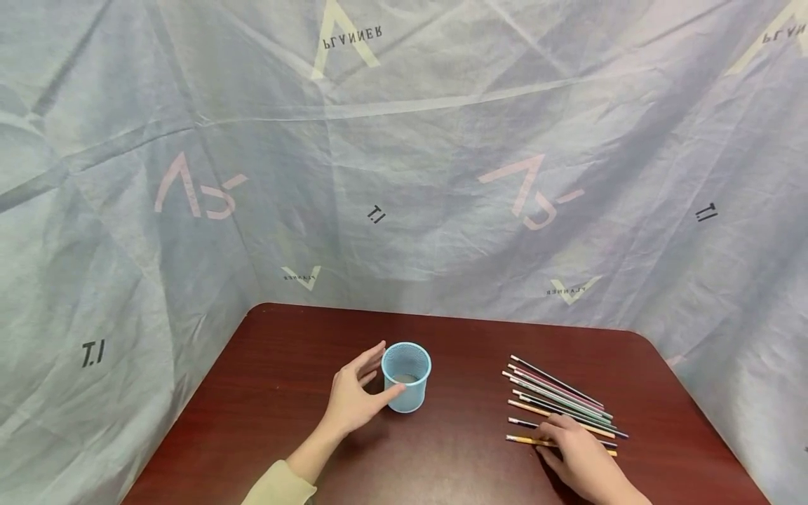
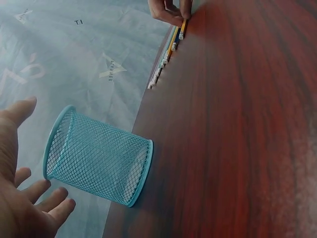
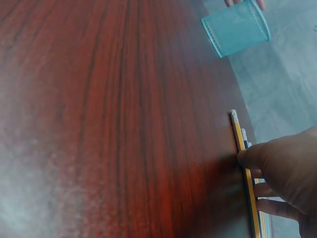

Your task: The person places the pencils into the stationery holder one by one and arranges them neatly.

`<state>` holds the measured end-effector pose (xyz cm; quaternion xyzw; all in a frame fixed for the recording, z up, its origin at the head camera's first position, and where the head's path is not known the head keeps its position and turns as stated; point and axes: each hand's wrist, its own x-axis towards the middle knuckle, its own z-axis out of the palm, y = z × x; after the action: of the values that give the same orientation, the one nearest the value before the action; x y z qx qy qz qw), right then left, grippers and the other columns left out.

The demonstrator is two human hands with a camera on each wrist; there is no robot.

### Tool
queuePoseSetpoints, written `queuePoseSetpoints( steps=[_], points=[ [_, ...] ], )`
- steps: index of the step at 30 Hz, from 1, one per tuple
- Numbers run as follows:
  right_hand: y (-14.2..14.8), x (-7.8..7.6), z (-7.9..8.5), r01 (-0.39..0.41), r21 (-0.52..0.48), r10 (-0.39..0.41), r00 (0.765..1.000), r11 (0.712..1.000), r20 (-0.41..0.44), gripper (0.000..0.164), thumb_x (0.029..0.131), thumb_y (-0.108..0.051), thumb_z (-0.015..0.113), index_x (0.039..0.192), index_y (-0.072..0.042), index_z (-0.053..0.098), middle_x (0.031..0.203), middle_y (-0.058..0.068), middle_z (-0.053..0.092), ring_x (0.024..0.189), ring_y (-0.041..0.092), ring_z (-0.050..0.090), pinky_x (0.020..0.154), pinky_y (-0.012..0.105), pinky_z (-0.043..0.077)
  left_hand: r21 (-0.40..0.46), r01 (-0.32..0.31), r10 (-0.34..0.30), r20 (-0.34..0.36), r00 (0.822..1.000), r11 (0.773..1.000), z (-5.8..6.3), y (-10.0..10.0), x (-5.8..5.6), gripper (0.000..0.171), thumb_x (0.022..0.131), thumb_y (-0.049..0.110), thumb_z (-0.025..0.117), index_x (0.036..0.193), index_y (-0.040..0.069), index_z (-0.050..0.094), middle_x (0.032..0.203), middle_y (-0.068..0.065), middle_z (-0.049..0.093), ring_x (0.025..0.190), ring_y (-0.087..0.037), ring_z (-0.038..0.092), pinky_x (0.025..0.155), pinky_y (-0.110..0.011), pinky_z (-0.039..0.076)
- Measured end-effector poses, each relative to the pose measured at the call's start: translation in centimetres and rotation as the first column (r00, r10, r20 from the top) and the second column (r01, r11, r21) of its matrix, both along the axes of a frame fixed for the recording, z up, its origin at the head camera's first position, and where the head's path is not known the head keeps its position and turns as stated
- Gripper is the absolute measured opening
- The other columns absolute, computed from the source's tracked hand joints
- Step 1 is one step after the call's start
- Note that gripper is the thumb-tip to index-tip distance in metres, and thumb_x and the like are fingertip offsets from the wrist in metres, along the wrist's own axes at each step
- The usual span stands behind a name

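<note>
A light-blue mesh pencil cup point(image 1: 407, 398) stands upright on the table, with nothing visible inside. My left hand point(image 1: 355, 396) is beside it, thumb in front and fingers at its left, spread wide around the rim. In the left wrist view those fingers are straight or loosely bent, not closed round the mesh. At the right, my right hand point(image 1: 577, 452) pinches a yellow pencil point(image 3: 237, 128) between thumb and fingers; the pencil lies low along the tabletop. Just beyond it is a dark blue pencil point(image 1: 520, 423), partly covered by the hand.
Several more pencils point(image 1: 549, 384) lie in a loose slanted row beyond the right hand, white eraser ends to the left. The dark red wooden table point(image 1: 303, 337) has rounded far corners. A grey printed cloth point(image 1: 404, 168) hangs behind and at both sides.
</note>
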<state>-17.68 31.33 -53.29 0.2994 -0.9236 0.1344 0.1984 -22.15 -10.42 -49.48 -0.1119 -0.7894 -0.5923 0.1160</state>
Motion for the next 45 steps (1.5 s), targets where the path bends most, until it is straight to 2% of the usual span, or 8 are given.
queuePoseSetpoints(
  steps=[6, 10, 15, 19, 24, 29, 36, 45],
  points=[
    [-0.3, -0.2, -0.2, -0.006, -0.014, 0.005, 0.999, 1.000, -0.046, 0.037, 0.070, -0.005, 0.095, 0.083, -0.029, 0.070, 0.084, -0.022, 0.060, 0.077, -0.003, 0.055, 0.061, 0.013, 0.047, -0.019, -0.041, 0.041, -0.016, 0.999, 0.999, -0.2, 0.7, -0.4, 0.082, 0.076, 0.030, 0.099, 0.149, 0.019, 0.063, 0.146, -0.005, 0.069, 0.129, -0.025, 0.071, 0.108, -0.044, 0.060],
    [-0.4, -0.4, 0.6, -0.031, -0.028, 0.029, 0.999, 0.999, -0.046, 0.039, 0.071, -0.001, 0.094, 0.086, -0.027, 0.070, 0.086, -0.020, 0.060, 0.078, -0.004, 0.054, 0.062, 0.013, 0.044, -0.037, -0.057, 0.056, -0.020, 0.998, 0.998, -0.6, 0.9, -0.5, 0.079, 0.077, 0.033, 0.098, 0.147, 0.015, 0.065, 0.141, -0.011, 0.072, 0.126, -0.029, 0.073, 0.104, -0.044, 0.062],
    [-0.6, -1.0, 2.9, -0.062, -0.074, 0.051, 0.990, 0.995, -0.131, 0.039, 0.070, 0.005, 0.092, 0.089, -0.022, 0.070, 0.088, -0.016, 0.063, 0.079, -0.003, 0.056, 0.065, 0.011, 0.046, -0.041, -0.085, 0.084, -0.014, 0.996, 0.996, -0.8, 1.1, -0.6, 0.076, 0.077, 0.030, 0.098, 0.144, 0.010, 0.067, 0.140, -0.012, 0.072, 0.124, -0.030, 0.074, 0.102, -0.041, 0.063],
    [-0.7, -1.5, 5.2, -0.046, -0.122, 0.024, 0.985, 0.992, -0.172, 0.038, 0.073, 0.007, 0.089, 0.092, -0.020, 0.070, 0.090, -0.014, 0.065, 0.077, -0.004, 0.056, 0.064, 0.011, 0.047, -0.027, -0.087, 0.087, 0.004, 0.996, 0.996, -0.7, 1.1, -0.7, 0.078, 0.076, 0.028, 0.099, 0.144, 0.008, 0.066, 0.140, -0.012, 0.072, 0.123, -0.029, 0.074, 0.101, -0.039, 0.063],
    [-0.9, -2.1, 8.0, 0.005, -0.183, -0.037, 0.984, 0.983, -0.173, 0.037, 0.076, 0.009, 0.086, 0.094, -0.018, 0.070, 0.087, -0.015, 0.062, 0.075, -0.005, 0.054, 0.064, 0.012, 0.048, -0.028, -0.082, 0.083, 0.010, 0.997, 0.996, -0.7, 1.2, -0.7, 0.078, 0.076, 0.028, 0.099, 0.144, 0.007, 0.066, 0.138, -0.014, 0.073, 0.121, -0.030, 0.075, 0.099, -0.040, 0.064],
    [-1.3, -2.9, 9.9, 0.031, -0.238, -0.072, 0.984, 0.971, -0.164, 0.033, 0.080, 0.010, 0.084, 0.096, -0.015, 0.070, 0.086, -0.015, 0.062, 0.074, -0.005, 0.054, 0.064, 0.009, 0.047, -0.023, -0.076, 0.076, 0.013, 0.997, 0.997, -0.7, 1.2, -0.7, 0.078, 0.076, 0.028, 0.099, 0.144, 0.007, 0.066, 0.135, -0.015, 0.074, 0.119, -0.031, 0.076, 0.097, -0.040, 0.064],
    [-2.8, -4.2, 11.8, 0.062, -0.350, -0.109, 0.987, 0.935, -0.115, 0.025, 0.088, 0.006, 0.081, 0.101, -0.013, 0.071, 0.088, -0.010, 0.068, 0.073, -0.002, 0.060, 0.064, 0.011, 0.052, -0.018, -0.076, 0.077, 0.015, 0.997, 0.997, -0.7, 1.4, -0.7, 0.078, 0.076, 0.029, 0.099, 0.144, 0.009, 0.067, 0.134, -0.015, 0.075, 0.117, -0.032, 0.077, 0.096, -0.040, 0.065],
    [-6.6, -6.3, 14.1, 0.020, -0.520, -0.075, 0.994, 0.854, -0.085, 0.012, 0.096, 0.001, 0.075, 0.104, -0.008, 0.072, 0.088, -0.002, 0.072, 0.076, -0.002, 0.064, 0.067, 0.008, 0.052, -0.002, -0.103, 0.103, 0.021, 0.994, 0.995, -0.8, 1.5, -0.8, 0.075, 0.074, 0.029, 0.101, 0.140, 0.012, 0.070, 0.129, -0.013, 0.077, 0.116, -0.032, 0.077, 0.096, -0.045, 0.065]
  ],
)
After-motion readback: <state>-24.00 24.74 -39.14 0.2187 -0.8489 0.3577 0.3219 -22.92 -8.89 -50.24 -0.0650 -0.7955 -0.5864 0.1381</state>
